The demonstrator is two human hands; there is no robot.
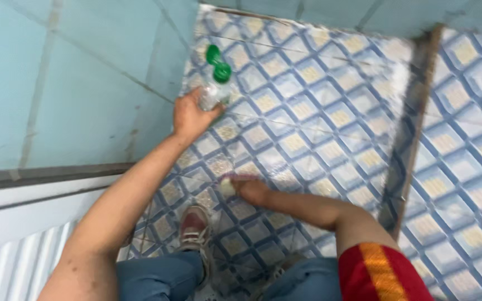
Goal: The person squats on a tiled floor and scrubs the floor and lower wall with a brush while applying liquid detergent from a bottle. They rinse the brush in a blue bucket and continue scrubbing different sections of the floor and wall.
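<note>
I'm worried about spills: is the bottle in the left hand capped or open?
Capped. The clear bottle in the left hand has its green cap on top. How full it is cannot be told.

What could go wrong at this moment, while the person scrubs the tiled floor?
The left hand grips the clear bottle low while its green cap appears open, so liquid may spill. The right hand presses a brush close to the shoe, which might slip if the tiled floor is wet.
</note>
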